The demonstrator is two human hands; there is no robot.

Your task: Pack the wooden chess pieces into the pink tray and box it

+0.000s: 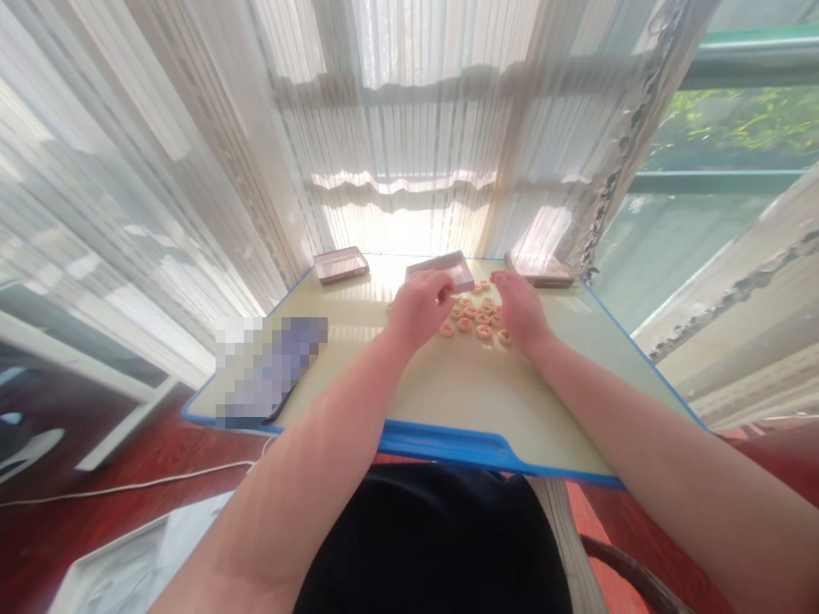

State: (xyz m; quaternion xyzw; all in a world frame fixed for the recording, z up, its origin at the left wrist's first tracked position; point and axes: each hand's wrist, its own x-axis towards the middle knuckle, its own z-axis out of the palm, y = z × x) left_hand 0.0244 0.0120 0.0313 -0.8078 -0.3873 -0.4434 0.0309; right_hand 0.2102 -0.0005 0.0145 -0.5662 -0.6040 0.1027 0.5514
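Several small round wooden game pieces (477,320) with red markings lie in a loose pile on the pale desk (448,384) between my hands. My left hand (419,307) rests at the pile's left side with its fingers curled, beside a clear plastic box (441,269); what the fingers hold is hidden. My right hand (519,309) lies over the right side of the pile, fingers bent down onto the pieces.
A flat box (340,264) sits at the desk's far left and another (541,269) at the far right. A blurred dark object (269,375) lies on the left part. The desk has a blue edge (441,445). Sheer curtains hang behind.
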